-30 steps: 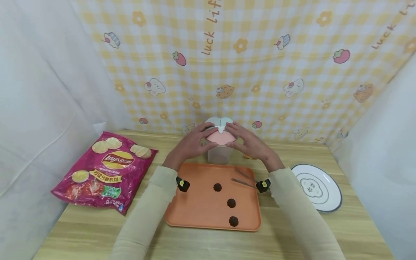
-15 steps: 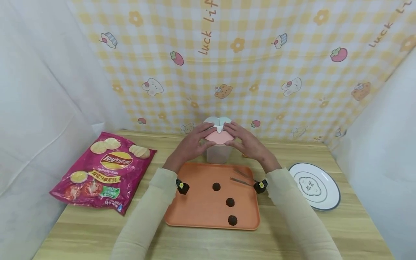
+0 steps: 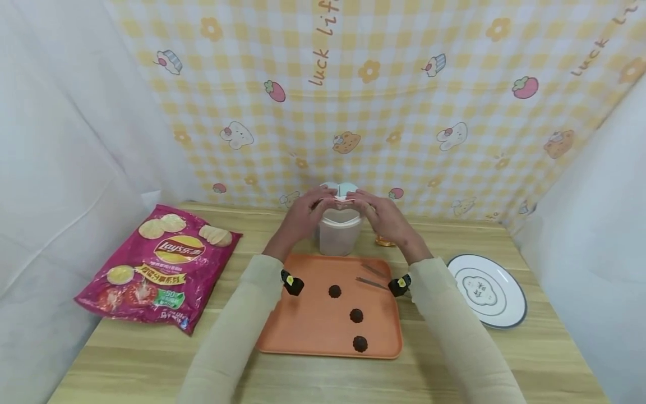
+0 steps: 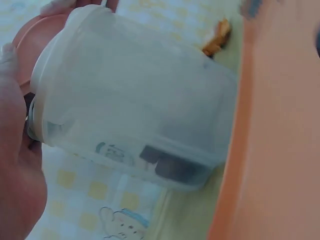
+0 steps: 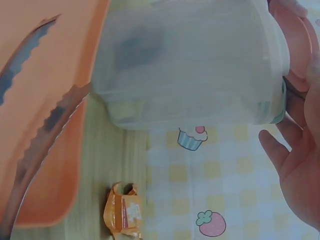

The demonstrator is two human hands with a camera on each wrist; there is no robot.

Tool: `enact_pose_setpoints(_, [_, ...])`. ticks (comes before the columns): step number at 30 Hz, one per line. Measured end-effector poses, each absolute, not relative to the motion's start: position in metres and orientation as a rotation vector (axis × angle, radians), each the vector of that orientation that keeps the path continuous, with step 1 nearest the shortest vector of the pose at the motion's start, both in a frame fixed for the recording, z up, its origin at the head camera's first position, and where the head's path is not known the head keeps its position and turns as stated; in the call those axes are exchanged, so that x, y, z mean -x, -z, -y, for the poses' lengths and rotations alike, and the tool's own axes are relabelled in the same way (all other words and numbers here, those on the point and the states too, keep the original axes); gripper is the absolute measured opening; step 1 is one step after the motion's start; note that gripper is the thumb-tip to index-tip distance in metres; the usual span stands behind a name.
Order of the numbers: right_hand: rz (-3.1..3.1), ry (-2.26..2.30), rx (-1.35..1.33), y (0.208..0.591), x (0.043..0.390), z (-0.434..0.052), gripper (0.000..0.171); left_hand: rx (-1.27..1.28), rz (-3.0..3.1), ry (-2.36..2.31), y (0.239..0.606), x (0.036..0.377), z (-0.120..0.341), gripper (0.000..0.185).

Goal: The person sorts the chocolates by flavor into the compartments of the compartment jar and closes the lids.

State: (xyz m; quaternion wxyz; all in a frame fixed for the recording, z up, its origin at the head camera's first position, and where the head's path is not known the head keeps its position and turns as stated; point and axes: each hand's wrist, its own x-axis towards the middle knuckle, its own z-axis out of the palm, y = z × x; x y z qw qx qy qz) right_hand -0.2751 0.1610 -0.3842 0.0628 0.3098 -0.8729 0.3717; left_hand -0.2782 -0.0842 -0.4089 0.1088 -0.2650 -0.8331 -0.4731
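Observation:
A translucent storage canister (image 3: 337,240) stands behind the orange tray, topped by a lid with pink and pale green flaps. The pink flap (image 4: 44,47) is tilted up off the rim, leaving the canister's front opening visible. My left hand (image 3: 303,217) holds the flap's left side, thumb in front and fingers over the top. On the other side my right hand (image 3: 384,219) grips it likewise. Some fingertips are hidden behind the flap. Through the cloudy wall, dark pieces (image 4: 177,167) show at the canister's bottom.
On the orange tray (image 3: 298,331) lie three dark brown fluted pieces (image 3: 356,316) and metal tongs (image 3: 372,282). A small orange wrapped packet (image 5: 123,212) sits right of the canister. A chip bag (image 3: 181,249) lies left, a white plate (image 3: 504,303) right.
The pink flap has swung up from lying closed on the canister to standing raised. Both hands have turned upward with it, and the canister's opening now shows. Tray and its contents have not moved.

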Motion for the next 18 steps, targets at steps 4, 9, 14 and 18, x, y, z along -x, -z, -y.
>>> enact_pose_setpoints(4, [2.615,-1.202,-0.837,0.382,0.278,-0.161,0.037,0.630,2.449,1.660,0.411,0.283,0.079,0.046])
enact_pose_setpoints(9, [2.550,-1.253,-0.724,0.386,0.279,-0.156,0.036,0.528,2.426,1.782,0.413,0.287,0.080,0.054])
enact_pose_setpoints(14, [2.524,-1.272,-0.652,0.387,0.278,-0.152,0.037,0.463,2.456,1.799,0.412,0.288,0.079,0.057])
enact_pose_setpoints(18, [2.519,-1.264,-0.617,0.389,0.277,-0.149,0.038,0.456,2.433,1.802,0.411,0.288,0.078,0.051])
